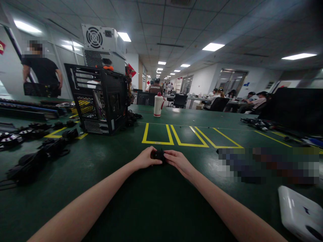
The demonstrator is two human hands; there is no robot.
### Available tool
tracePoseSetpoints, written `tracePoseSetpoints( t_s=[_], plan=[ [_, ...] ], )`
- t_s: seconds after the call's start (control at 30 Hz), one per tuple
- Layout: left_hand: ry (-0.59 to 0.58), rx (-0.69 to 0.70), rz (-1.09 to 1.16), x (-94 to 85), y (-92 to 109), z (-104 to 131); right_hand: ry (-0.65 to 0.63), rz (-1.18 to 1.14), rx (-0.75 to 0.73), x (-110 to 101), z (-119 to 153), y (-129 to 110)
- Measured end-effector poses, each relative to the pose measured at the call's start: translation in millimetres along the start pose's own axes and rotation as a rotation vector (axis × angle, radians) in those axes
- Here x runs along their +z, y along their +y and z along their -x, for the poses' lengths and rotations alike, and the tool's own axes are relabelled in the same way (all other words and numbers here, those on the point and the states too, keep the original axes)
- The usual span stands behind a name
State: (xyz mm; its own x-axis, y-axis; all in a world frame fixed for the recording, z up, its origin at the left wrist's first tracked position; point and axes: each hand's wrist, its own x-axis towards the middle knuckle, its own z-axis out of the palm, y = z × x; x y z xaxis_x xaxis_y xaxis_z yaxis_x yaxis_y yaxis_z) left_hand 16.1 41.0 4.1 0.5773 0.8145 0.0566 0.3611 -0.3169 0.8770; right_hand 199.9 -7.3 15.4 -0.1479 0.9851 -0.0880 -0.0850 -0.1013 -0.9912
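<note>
A small dark black object point(159, 155) sits between my hands, low over the green table point(161, 198); its exact kind is too dark to make out. My left hand point(145, 158) grips its left side, with the thumb in front and the fingers behind. On the other side, the fingertips of my right hand point(178, 162) press together against its right edge. Just beyond my hands lie yellow tape outlines point(157, 143) on the table.
To the left stands a black computer case point(111, 107) with silver power supplies point(101, 42) on top. Several bundled black cables point(37, 158) lie at left. A white bottle point(158, 106) stands ahead. A white device point(297, 208) is at right, near a dark monitor point(300, 111).
</note>
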Motion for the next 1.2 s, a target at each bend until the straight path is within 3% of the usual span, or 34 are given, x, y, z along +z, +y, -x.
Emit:
tracePoseSetpoints(
  t_s=[0.3, 0.5, 0.7, 0.87, 1.07, 1.2],
  plan=[
    [0.031, 0.068, -0.032, 1.6, 10, 9, -0.046, 0.057, -0.009, -1, 3, -3],
    [0.064, 0.003, 0.102, 4.2, 6, 7, -0.058, 0.066, -0.054, -3, 2, 1],
    [0.045, 0.099, 0.258, 6.0, 6, 5, -0.087, 0.074, -0.099, -7, 0, 5],
    [0.062, 0.139, 0.164, 6.0, 9, 8, -0.109, 0.011, -0.077, -8, 4, 4],
    [0.16, 0.258, -0.042, 9.3, 6, 7, -0.022, -0.023, -0.154, -9, 4, 8],
    [0.171, 0.291, -0.13, 10.8, 9, 10, -0.065, -0.054, -0.141, -12, 2, 10]
  ],
)
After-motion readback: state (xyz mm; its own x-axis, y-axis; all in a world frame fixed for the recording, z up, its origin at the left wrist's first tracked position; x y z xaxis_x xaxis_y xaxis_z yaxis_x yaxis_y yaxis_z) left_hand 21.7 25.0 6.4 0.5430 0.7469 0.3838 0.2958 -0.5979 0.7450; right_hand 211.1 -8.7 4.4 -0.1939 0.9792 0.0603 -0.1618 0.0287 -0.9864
